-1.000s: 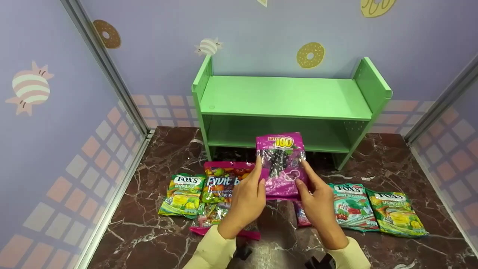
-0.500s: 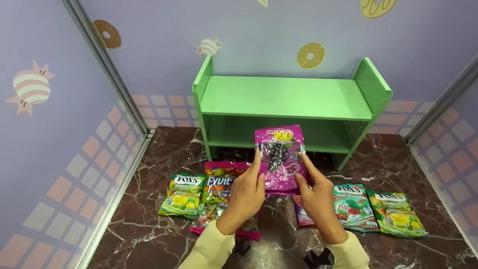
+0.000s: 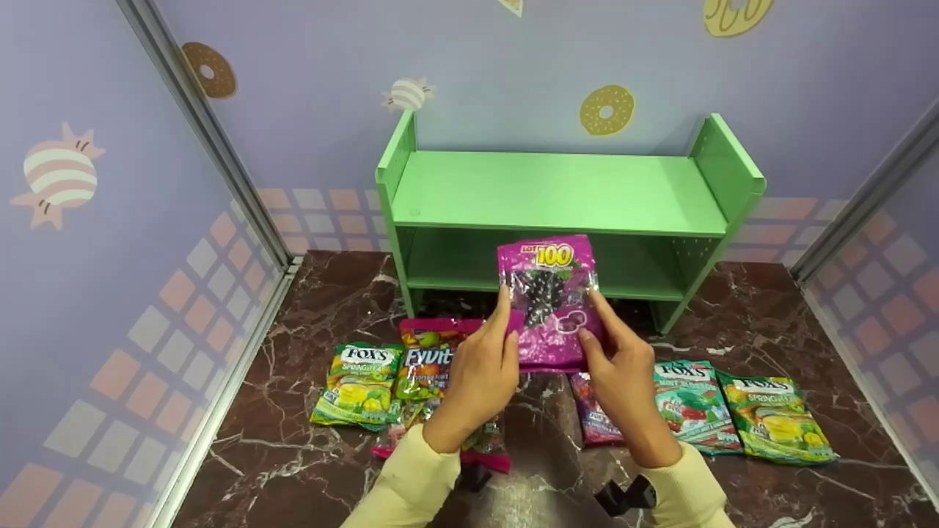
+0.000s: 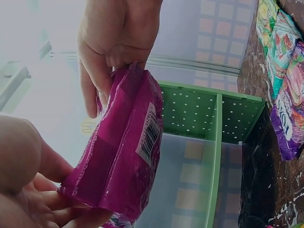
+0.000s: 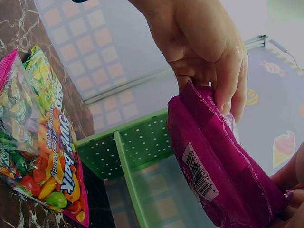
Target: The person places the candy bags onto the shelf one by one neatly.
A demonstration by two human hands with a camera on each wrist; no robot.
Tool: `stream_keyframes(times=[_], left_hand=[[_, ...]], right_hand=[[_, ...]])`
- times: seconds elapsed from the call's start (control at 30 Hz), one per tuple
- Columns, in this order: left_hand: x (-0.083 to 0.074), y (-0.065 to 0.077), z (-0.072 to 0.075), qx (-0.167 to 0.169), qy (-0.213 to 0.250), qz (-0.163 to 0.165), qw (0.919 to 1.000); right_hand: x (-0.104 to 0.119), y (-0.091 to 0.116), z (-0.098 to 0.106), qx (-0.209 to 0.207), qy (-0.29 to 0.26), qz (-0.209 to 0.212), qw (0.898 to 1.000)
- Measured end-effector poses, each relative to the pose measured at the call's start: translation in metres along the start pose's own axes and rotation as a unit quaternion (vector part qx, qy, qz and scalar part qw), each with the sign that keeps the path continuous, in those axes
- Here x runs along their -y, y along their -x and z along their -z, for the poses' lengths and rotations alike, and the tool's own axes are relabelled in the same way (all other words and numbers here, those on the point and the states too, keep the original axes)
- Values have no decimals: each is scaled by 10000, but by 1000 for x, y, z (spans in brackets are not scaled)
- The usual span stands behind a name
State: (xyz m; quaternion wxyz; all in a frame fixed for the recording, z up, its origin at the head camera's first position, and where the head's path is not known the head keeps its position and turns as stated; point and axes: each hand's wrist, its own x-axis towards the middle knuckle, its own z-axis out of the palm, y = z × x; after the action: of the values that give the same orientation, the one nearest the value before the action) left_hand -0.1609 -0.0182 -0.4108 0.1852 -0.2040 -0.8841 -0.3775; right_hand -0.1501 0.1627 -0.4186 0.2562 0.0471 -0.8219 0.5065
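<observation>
A purple LOT 100 candy bag [image 3: 546, 301] is held up between both hands, in front of the green shelf [image 3: 557, 191]. My left hand [image 3: 480, 374] grips its left edge, and my right hand [image 3: 623, 374] pinches its right edge with the thumb on the front. The bag's back, with a barcode label [image 4: 149, 133], faces the left wrist view; the right wrist view also shows this purple candy bag [image 5: 218, 156] gripped at both ends. Behind my left forearm lies a Fruit candy bag [image 3: 425, 367], partly hidden.
On the dark marble surface [image 3: 293, 469], a yellow-green Fox's bag [image 3: 358, 385] lies at left. To the right are a purple-red bag [image 3: 596, 418], partly covered by my right hand, a teal Fox's bag [image 3: 697, 407] and another yellow-green Fox's bag [image 3: 781, 422]. Patterned walls surround the shelf.
Both hands have raised the purple candy bag slightly, up and toward the shelf. More of the purple-red bag at right shows now. The other bags have stayed in place.
</observation>
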Motion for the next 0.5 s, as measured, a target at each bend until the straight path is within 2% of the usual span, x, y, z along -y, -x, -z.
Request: stream_keyframes(times=[0.13, 0.5], left_hand=[[-1, -3, 0, -62, -78, -88, 9999], [-4, -12, 5, -70, -118, -175, 9998]], right_hand=[[1, -3, 1, -16, -2, 65, 10000], [7, -13, 4, 109, -75, -132, 9998]])
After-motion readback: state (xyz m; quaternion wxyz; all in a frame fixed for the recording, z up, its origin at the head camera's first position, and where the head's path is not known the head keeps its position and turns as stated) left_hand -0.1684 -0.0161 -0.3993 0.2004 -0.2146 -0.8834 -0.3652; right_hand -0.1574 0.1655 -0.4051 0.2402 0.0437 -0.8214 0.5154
